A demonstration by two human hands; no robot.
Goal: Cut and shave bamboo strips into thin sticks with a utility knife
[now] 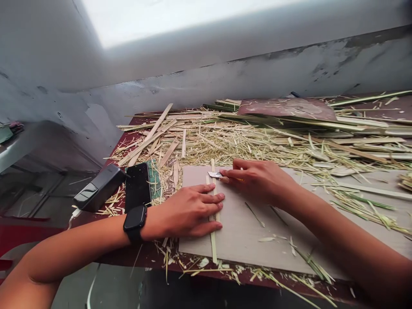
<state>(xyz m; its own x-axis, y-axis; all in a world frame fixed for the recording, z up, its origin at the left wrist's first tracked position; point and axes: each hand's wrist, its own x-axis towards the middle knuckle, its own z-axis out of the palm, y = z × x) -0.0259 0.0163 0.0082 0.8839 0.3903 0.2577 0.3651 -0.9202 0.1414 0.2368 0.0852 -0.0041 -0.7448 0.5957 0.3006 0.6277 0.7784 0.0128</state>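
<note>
- A black smartwatch (135, 221) sits on the left wrist, at the near edge of the dark red bench (128, 256).
- The left hand (189, 212) lies flat, palm down. Its fingers (209, 199) are straight and pressed together, and they hold a thin pale-green strip (213, 245) down on a flat grey board (244, 231).
- The strip runs away from the person along the board's left edge. Its near end sticks out past the hand, and its far end reaches beyond the board.
- The right hand (257, 180) rests on the board just beyond the left. Its fingers (230, 174) pinch a small metal blade (215, 174), and the blade's tip meets the strip.
- Left of the board lie a black phone (137, 186) and a black oblong power pack (99, 189), side by side among the scraps.
- Farther back, a heap of straw-coloured shavings and slats (257, 141) covers the bench.
- A reddish-brown panel (286, 108) lies behind the heap, close to the grey wall (193, 86).
</note>
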